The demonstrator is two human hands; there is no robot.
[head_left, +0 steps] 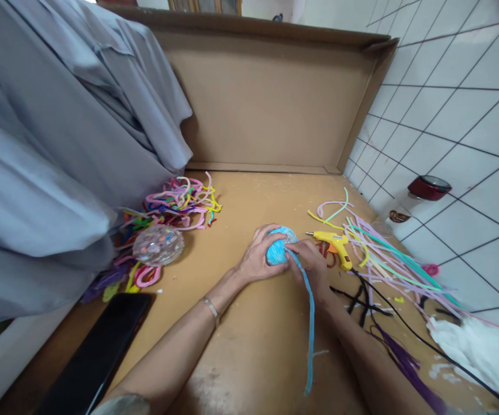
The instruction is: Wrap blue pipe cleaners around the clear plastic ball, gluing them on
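My left hand [260,256] is wrapped around a ball [276,252] covered in bright blue pipe cleaner, with a greyish patch showing at its upper right. From the ball a long blue pipe cleaner [310,311] trails down toward the table's near edge. My right hand [312,262] pinches that pipe cleaner close against the ball's right side. Just right of this hand lies a yellow hot glue gun [333,243], its nozzle pointing left. Red-handled scissors [329,255] are partly hidden beneath the gun.
At left are a tangled pipe cleaner pile [180,199], a clear ball [158,245] and a black phone [102,340]. Straight pipe cleaners [388,253], a lidded jar [414,207], white stuffing [478,351] and a black cord [426,341] lie right. A cardboard panel [267,104] stands behind.
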